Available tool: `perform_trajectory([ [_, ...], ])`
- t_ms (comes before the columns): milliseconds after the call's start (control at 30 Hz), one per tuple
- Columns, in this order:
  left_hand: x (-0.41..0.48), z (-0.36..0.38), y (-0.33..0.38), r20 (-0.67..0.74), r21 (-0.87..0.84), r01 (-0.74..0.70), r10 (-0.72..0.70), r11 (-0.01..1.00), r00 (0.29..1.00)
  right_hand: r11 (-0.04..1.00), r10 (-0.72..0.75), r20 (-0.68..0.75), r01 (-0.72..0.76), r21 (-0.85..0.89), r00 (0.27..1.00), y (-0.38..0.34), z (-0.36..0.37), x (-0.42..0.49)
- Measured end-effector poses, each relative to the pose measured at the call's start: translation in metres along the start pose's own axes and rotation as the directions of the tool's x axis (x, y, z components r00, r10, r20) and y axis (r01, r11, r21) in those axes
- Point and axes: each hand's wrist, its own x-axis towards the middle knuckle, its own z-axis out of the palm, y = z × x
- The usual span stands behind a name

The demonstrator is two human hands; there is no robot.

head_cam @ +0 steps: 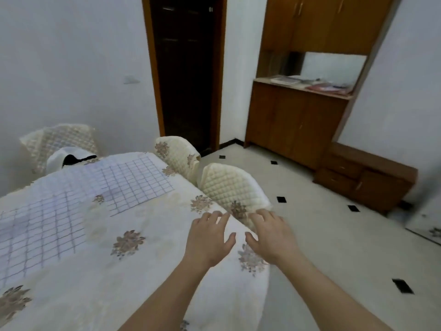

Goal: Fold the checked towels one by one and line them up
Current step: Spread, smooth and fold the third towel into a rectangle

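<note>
White towels with a thin purple check lie spread flat on the table. One checked towel (136,185) lies toward the far end and another checked towel (35,230) lies at the left; they seem to overlap between. My left hand (210,237) and my right hand (269,235) hover side by side over the table's right edge, fingers spread, holding nothing. Both hands are well to the right of the towels and touch neither.
The table (148,283) wears a cream cloth with brown flower motifs. Quilted chairs (231,187) (179,154) stand along its right side, another chair (59,139) at the far end. A white and black bundle (69,158) sits at the far end. Wooden cabinets (296,125) line the right wall.
</note>
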Motion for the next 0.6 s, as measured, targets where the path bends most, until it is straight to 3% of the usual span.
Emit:
perform_trajectory([
  [300, 0.067, 0.030, 0.124, 0.017, -0.042, -0.249, 0.250, 0.967, 0.968, 0.963, 0.267, -0.027, -0.268, -0.039, 0.963, 0.130, -0.016, -0.045],
  [600, 0.169, 0.112, 0.201, 0.055, -0.018, -0.310, 0.310, 0.951, 0.949, 0.945, 0.326, -0.012, -0.326, -0.009, 0.945, 0.260, 0.016, 0.002],
])
